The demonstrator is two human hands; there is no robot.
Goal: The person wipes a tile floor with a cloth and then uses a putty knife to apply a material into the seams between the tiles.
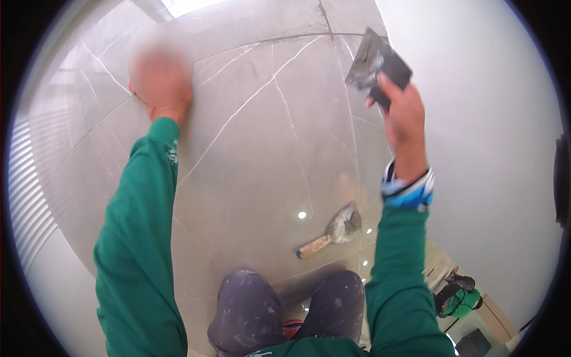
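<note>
My left hand [162, 83] is blurred and rests flat against a large grey marble-look tile [262, 137] with white veins, at the upper left. My right hand [403, 113] is raised at the upper right and grips a dark flat scraper [377, 64] smeared with grey grout, its blade near the joint line where the tile meets the white wall [488, 149]. Both arms wear green sleeves. A blue and white band circles my right wrist.
A trowel [333, 231] with a wooden handle and mortar-caked blade lies on the glossy tile below my right hand. My knees [285, 309] in stained dark trousers are at the bottom. A green and black object [457, 297] sits at the lower right.
</note>
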